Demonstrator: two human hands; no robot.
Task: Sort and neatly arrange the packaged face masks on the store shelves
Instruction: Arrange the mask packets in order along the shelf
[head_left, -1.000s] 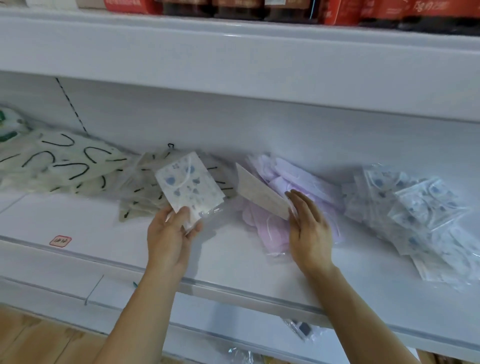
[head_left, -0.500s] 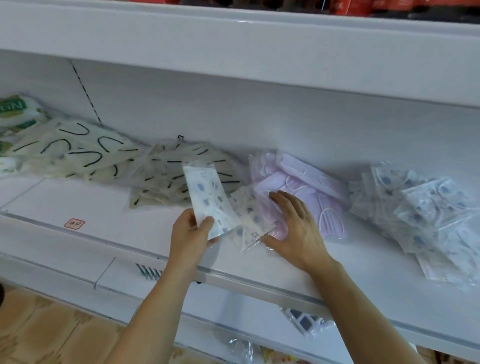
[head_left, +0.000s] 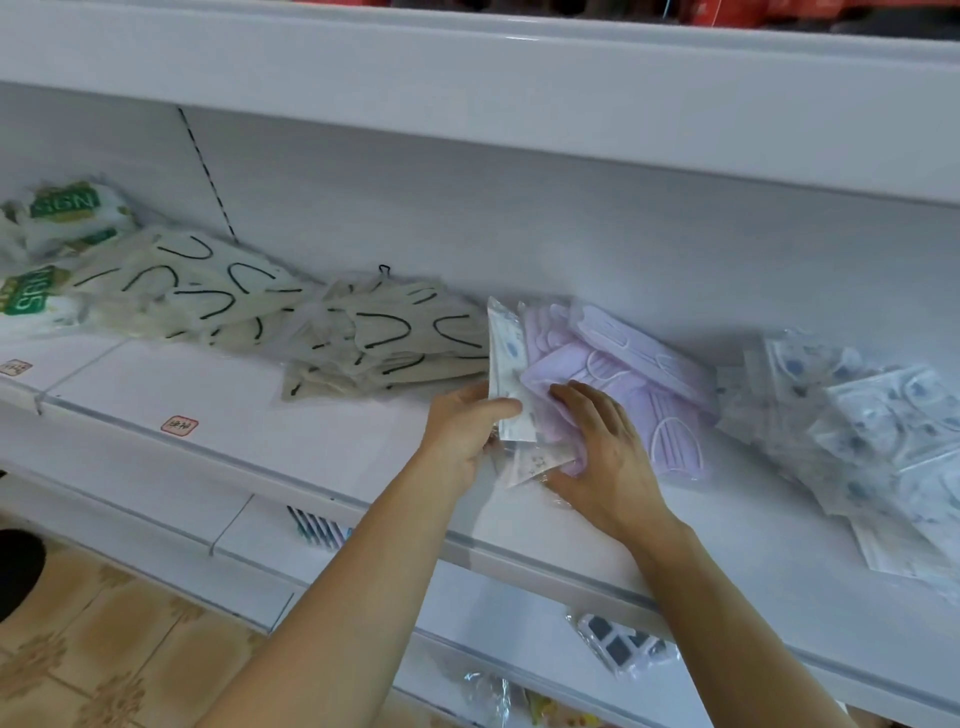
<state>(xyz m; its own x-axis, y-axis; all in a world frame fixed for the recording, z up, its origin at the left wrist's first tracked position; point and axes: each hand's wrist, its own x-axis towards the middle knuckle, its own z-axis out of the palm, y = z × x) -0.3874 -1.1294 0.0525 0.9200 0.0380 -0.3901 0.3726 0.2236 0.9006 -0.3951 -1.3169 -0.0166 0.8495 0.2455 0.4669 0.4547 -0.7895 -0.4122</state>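
Observation:
On the white shelf my left hand grips a blue-patterned white mask packet, held nearly upright and edge-on against the pile of pink mask packets. My right hand lies on the front of that pink pile, fingers bent over it, thumb down by a second patterned packet lying flat. A heap of blue-patterned white mask packets sits to the right. Cream packets with black ear loops lie to the left.
More cream packets and green-labelled bags fill the shelf's far left. A pink price tag sits on the front rail. An upper shelf overhangs. A lower shelf holds a dark-checked packet. Tiled floor lies below left.
My left hand moved right and turned its patterned packet edge-on against the pink pile. My right hand drew the other patterned packet down and now lies on the pink masks. The view shifted left.

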